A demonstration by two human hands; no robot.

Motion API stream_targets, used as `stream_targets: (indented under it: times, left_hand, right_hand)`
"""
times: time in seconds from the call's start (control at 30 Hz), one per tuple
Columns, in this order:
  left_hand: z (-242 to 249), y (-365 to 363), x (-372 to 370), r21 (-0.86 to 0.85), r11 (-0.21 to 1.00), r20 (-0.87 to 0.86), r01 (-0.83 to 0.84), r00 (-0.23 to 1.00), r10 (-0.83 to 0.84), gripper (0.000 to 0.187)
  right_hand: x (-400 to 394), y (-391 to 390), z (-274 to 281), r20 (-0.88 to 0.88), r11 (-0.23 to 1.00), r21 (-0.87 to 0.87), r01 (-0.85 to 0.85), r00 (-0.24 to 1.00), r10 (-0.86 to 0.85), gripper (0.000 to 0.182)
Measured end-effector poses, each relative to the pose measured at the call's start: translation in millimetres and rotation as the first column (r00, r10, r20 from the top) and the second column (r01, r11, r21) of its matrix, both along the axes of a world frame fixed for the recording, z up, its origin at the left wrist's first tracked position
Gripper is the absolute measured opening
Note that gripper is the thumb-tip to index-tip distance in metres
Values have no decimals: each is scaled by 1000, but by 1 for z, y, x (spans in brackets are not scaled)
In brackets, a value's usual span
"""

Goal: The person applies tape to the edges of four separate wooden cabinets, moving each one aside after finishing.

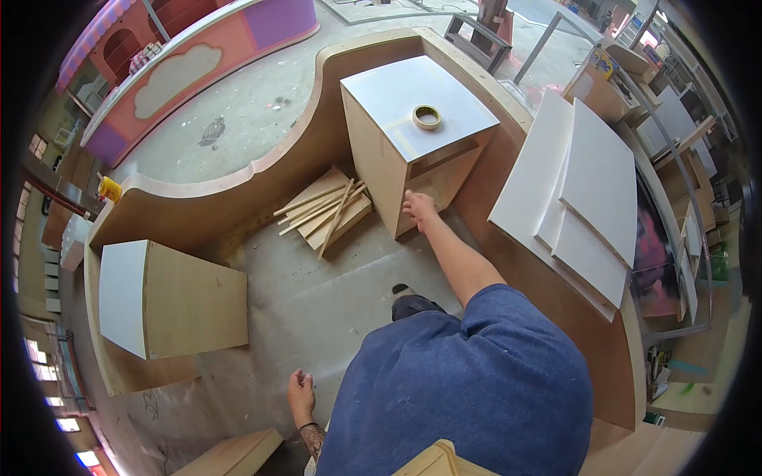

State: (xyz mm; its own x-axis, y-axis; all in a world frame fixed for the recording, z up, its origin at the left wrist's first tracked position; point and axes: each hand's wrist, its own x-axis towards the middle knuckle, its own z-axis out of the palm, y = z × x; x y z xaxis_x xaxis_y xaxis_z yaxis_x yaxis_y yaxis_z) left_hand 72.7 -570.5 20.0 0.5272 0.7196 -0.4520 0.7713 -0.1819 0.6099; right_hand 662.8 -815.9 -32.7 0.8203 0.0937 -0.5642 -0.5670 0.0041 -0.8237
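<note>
My right hand (419, 208) reaches forward to the open front of a wooden cabinet (373, 151), its fingers apart at the near side panel's edge and holding nothing. The cabinet has a white top (444, 87) with a roll of tape (426, 117) lying on it. Low on the left hangs my left hand (300, 395), fingers loosely bent and apart, with nothing in it. Left of the cabinet, several thin wooden strips (329, 208) lie across a low wooden box (340, 226) on the floor.
A curved wooden counter wall (294, 135) wraps around the workspace. Another white-topped wooden cabinet (194, 301) stands at the left. White panels (571, 190) lie stacked on the right side. A yellow tape roll (109, 189) sits on the wall's left end. Beyond stands a pink and purple counter (230, 55).
</note>
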Motion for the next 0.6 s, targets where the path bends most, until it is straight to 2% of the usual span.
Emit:
stream_targets:
  times: [0.03,0.1,0.17,0.23,0.3,0.37,0.4,0.43,0.5,0.53,0.57,0.6]
  left_hand:
    - [1,1,8,-27,1000,-33,5,999,-6,47]
    - [-4,3,26,-9,1000,-38,20,999,-20,48]
    - [-7,-1,45,-35,999,-56,34,998,-36,48]
    - [-8,-7,65,-46,999,-58,28,998,-31,48]
    - [-14,-10,84,-41,998,-65,37,997,-40,47]
    - [-24,-10,96,-135,990,5,37,999,-37,48]
    - [-13,5,106,-120,991,-8,51,999,-53,48]
    - [-9,9,117,-114,990,-27,83,996,-86,48]
    - [-8,27,139,-115,981,-66,154,984,-162,48]
    - [-8,34,149,-117,975,-84,188,977,-198,48]
    - [-5,41,161,-118,968,-97,220,968,-231,48]
    - [-3,49,174,-118,961,-108,249,959,-262,48]
  right_hand:
    - [12,4,7,-2,1000,3,-2,1000,2,43]
    - [38,12,15,-73,964,121,235,971,-227,51]
    - [58,19,22,-82,951,137,278,960,-268,56]
    - [75,31,36,-37,903,89,420,907,-419,61]
    - [95,36,17,-16,906,65,419,908,-419,65]
    - [97,44,11,158,882,-18,471,872,-462,63]
    - [98,46,12,188,876,-170,451,888,-420,59]
    - [97,47,14,172,867,-168,469,880,-443,59]
    - [90,51,18,252,862,-214,460,879,-406,55]
    - [86,49,23,252,875,-174,451,880,-403,63]
    - [93,47,16,243,865,-173,471,872,-426,63]
    - [101,46,5,235,782,-51,621,769,-595,63]
